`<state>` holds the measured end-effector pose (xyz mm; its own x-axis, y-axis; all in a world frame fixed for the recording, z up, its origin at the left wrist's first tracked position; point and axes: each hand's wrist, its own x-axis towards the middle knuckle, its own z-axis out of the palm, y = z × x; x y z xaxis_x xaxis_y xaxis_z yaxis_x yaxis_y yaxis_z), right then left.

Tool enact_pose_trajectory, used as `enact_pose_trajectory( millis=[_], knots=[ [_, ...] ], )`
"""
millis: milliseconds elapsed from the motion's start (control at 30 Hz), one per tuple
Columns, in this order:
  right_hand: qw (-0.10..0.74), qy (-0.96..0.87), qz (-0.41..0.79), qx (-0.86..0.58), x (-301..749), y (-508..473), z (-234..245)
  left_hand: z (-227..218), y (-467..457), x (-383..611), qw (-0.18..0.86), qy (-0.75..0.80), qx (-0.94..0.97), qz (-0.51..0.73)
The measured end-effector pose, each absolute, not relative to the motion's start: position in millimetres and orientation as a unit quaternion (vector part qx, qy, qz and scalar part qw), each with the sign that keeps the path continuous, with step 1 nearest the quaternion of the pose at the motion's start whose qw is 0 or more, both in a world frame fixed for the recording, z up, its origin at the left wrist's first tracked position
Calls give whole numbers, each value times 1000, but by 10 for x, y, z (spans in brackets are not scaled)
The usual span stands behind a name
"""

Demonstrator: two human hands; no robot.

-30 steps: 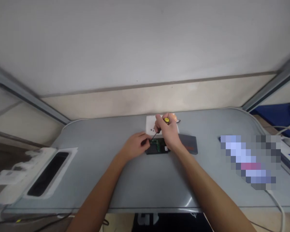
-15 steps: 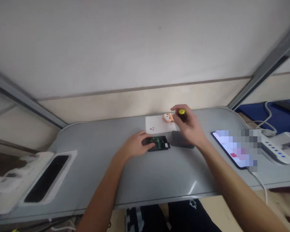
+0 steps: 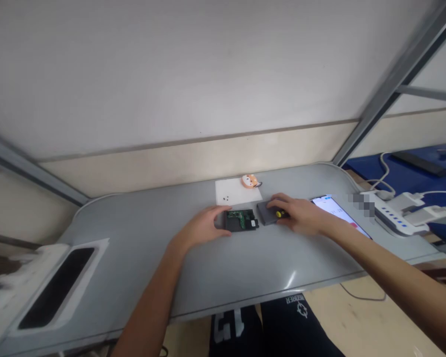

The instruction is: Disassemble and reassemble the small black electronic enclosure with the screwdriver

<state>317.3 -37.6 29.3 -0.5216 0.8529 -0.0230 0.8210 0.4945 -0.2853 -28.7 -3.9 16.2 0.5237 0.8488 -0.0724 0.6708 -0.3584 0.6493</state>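
An opened black device with a green circuit board (image 3: 241,219) lies on the grey table. My left hand (image 3: 202,227) is at its left end, thumb and fingers apart around the edge, the thumb off the board. Just right of the device sits a dark grey cover (image 3: 266,213). My right hand (image 3: 299,214) rests over the cover's right part, with fingers reaching onto it. Tucked in that hand is a screwdriver (image 3: 280,214), its yellow end showing and its shaft hidden. Behind the board, several tiny dark screws (image 3: 226,198) lie on a white paper (image 3: 228,188).
An orange-and-white animal-face case (image 3: 249,181) sits on the paper's right side. To the right are a lit phone (image 3: 342,215) and a white power strip (image 3: 397,218) with plugs. A dark phone (image 3: 57,287) lies at left. Metal posts (image 3: 394,89) flank the table.
My right hand, with the screwdriver, has come down from beside the animal-face case to the grey cover. My left thumb has slid off the board to its edge. The view has shifted right.
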Motion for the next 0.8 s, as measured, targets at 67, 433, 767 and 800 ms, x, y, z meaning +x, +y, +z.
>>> enact_pose_trajectory(
  millis=[67,433,767,800],
  knots=[
    [64,-857,149,-490,3139,-368,343,176,-52,-254,316,457,819,145],
    [123,-833,160,-514,3024,-310,500,303,-76,-197,288,468,826,127],
    [51,-821,157,-547,3229,-265,404,363,-108,-198,290,498,809,115],
    [51,-817,176,-547,3254,-250,385,360,-111,-195,291,499,808,115]
  ],
)
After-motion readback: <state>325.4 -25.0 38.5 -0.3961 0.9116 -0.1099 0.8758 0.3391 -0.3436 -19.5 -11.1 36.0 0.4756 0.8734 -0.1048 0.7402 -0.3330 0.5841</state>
